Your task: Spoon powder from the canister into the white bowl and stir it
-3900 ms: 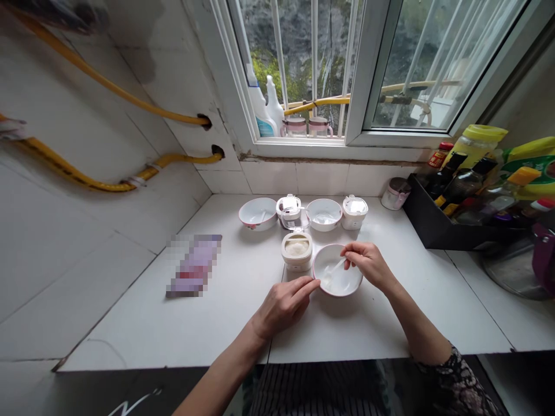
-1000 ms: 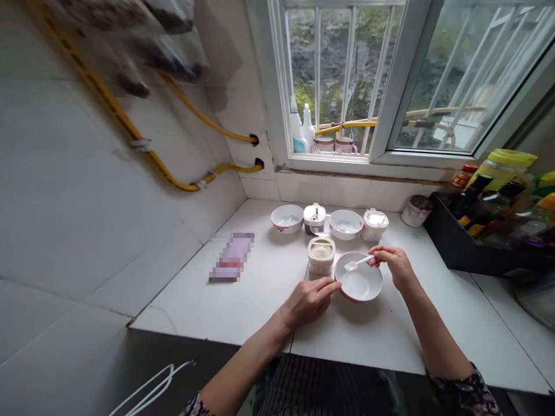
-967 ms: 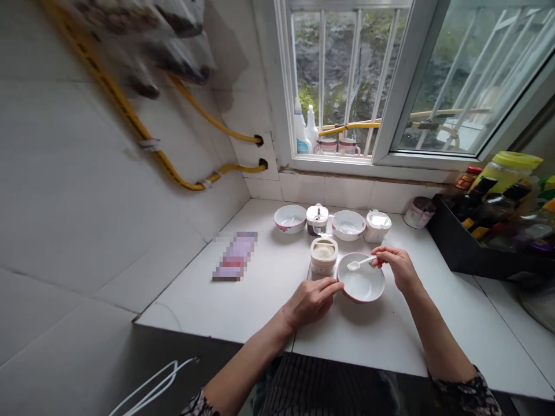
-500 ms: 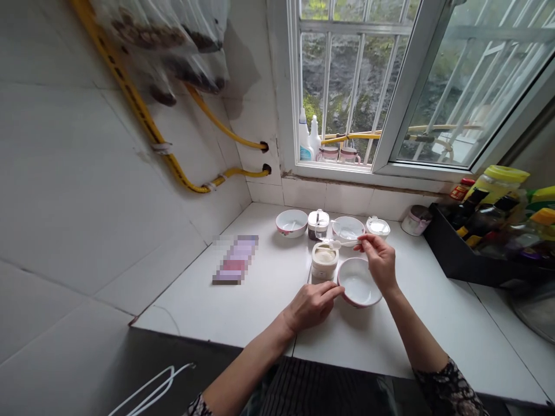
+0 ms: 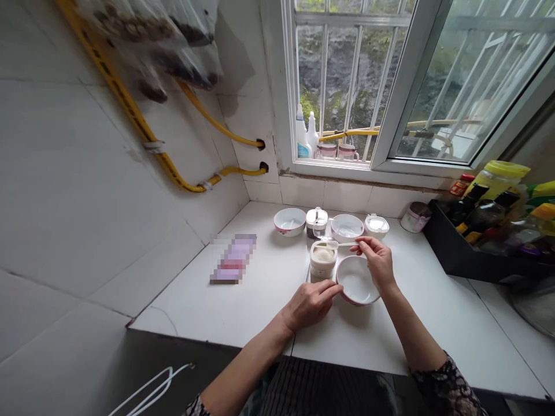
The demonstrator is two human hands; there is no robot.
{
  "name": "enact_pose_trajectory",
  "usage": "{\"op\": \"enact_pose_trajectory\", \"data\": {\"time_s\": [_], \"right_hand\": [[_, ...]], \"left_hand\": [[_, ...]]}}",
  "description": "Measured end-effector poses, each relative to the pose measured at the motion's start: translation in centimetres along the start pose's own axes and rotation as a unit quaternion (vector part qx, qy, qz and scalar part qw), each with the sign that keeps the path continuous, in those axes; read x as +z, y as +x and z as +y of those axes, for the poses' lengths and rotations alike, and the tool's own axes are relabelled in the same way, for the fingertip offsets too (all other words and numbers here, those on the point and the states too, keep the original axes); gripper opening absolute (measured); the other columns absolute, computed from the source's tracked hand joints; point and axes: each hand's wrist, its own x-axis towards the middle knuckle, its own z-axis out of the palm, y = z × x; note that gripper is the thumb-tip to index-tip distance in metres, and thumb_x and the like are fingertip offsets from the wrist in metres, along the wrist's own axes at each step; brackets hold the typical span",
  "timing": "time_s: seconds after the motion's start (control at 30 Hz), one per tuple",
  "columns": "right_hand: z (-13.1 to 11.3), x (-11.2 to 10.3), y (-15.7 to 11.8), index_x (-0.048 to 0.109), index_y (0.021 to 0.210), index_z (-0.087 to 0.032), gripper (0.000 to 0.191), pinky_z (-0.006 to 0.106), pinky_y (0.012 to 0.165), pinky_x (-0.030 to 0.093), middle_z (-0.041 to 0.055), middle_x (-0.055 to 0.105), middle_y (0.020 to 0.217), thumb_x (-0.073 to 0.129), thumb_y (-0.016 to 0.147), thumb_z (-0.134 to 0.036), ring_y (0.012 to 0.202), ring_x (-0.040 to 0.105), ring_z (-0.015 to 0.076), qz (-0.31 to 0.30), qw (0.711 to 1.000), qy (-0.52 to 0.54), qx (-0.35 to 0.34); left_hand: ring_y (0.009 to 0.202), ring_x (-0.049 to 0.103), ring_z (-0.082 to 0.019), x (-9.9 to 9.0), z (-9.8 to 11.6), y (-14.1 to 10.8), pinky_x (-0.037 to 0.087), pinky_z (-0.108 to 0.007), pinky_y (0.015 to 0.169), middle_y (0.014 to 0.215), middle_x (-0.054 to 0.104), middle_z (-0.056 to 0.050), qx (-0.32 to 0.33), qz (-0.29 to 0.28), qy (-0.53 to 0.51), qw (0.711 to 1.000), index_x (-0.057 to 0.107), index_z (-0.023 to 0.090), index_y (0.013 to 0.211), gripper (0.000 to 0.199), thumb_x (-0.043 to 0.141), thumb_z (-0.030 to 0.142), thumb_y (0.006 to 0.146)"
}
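My right hand [image 5: 376,260] pinches the handle of a small white spoon [image 5: 342,244]. Its bowl end is over the mouth of an open seasoning jar [image 5: 323,269], which holds a pale granular substance. Closer to me, beside that jar, stands a white bowl [image 5: 359,283] with a pinkish outer edge; nothing shows inside it. My left hand [image 5: 313,301] grips this bowl's left rim with its fingertips, palm down, thumb mostly hidden. Behind the jar is a second seasoning jar [image 5: 315,226] with dark contents and a raised clear lid.
Along the back stand a left bowl [image 5: 286,226] with a spoon in it, another bowl [image 5: 347,231] and a white-filled jar [image 5: 376,226]. A pixelated flat item [image 5: 234,260] lies at left. At right, a black box [image 5: 455,254] holds bottles beside a lidded jar [image 5: 416,217].
The spoon has shifted slightly toward the open jar and lies more level over its mouth. My left hand stays on the bowl's rim. The camera view has shifted a little.
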Motion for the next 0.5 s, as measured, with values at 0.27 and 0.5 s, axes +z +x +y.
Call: {"op": "enact_pose_trajectory", "data": {"time_s": [0.27, 0.5], "right_hand": [[-0.2, -3.3, 0.7, 0.066, 0.073, -0.018, 0.018, 0.029, 0.06, 0.044, 0.001, 0.065, 0.055, 0.064, 0.067, -0.035, 0.056, 0.054, 0.0144, -0.038, 0.996, 0.042, 0.063], [0.1, -5.8, 0.0, 0.063, 0.072, -0.02, 0.016, 0.034, 0.073, 0.044, -0.0012, 0.063, 0.056, 0.049, 0.079, -0.022, 0.058, 0.057, 0.0155, -0.168, 0.955, -0.24, -0.048]], "left_hand": [[0.082, 0.069, -0.015, -0.3, 0.0, 0.0, 0.057, -0.022, 0.063, 0.1, 0.07, -0.01, 0.006, 0.003, -0.009, 1.0, 0.057, 0.013, 0.118, 0.035, 0.039, 0.005, 0.09], [0.087, 0.069, -0.016, -0.5, 0.1, -0.1, 0.058, -0.022, 0.067, 0.102, 0.07, -0.01, 0.007, -0.004, -0.012, 1.0, 0.055, 0.014, 0.12, 0.034, 0.039, 0.005, 0.091]]}}
